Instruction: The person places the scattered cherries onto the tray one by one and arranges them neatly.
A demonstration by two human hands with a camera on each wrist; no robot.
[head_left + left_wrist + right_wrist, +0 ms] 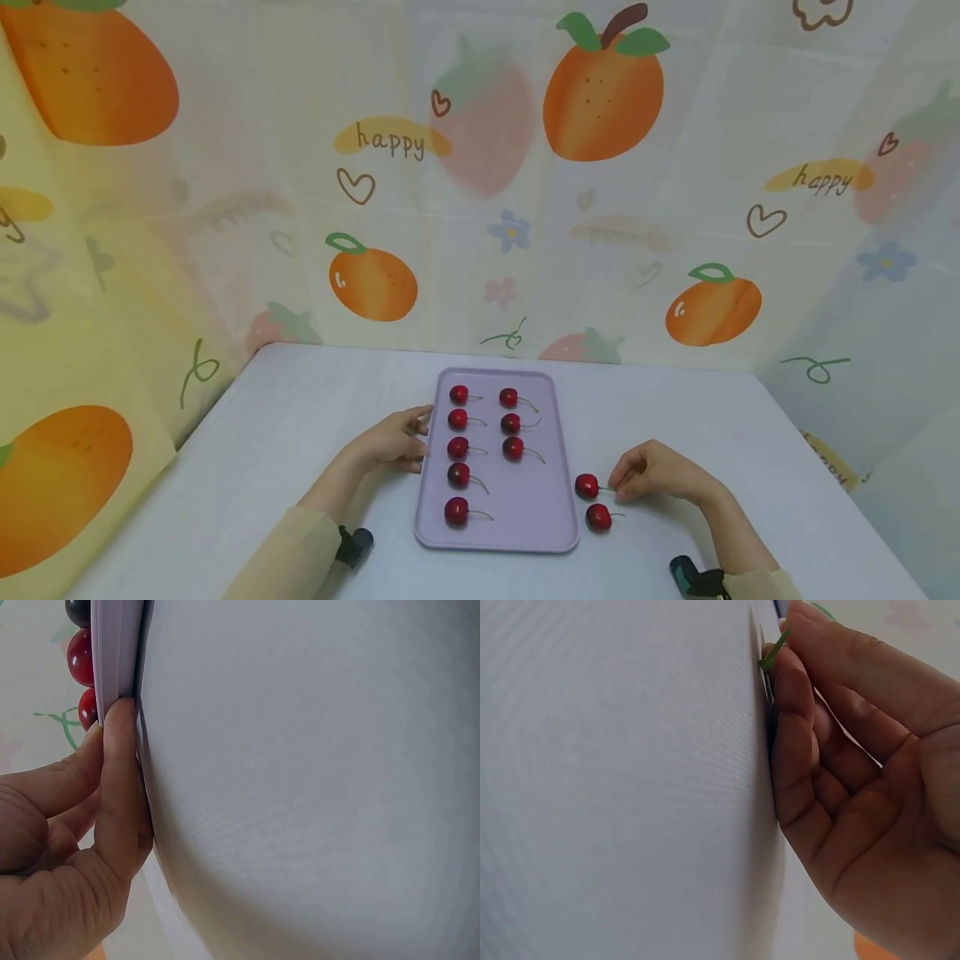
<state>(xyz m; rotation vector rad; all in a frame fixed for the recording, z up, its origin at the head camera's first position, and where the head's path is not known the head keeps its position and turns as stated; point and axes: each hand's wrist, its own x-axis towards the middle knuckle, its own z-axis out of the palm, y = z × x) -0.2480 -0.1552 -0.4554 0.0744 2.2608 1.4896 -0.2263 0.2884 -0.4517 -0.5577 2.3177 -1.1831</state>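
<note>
A lilac rectangular tray lies on the white table, with several red cherries in a left column and three more cherries in a shorter right column. My left hand is at the tray's left edge; in the left wrist view its thumb and fingers pinch the rim. Just right of the tray lie two cherries, a farther one and a nearer one. My right hand pinches the farther cherry's green stem between thumb and finger.
A white cloth covers the table. Behind it hangs a fruit-printed curtain, which also closes off the left side. Each wrist wears a small dark camera, one by the left sleeve, one by the right sleeve.
</note>
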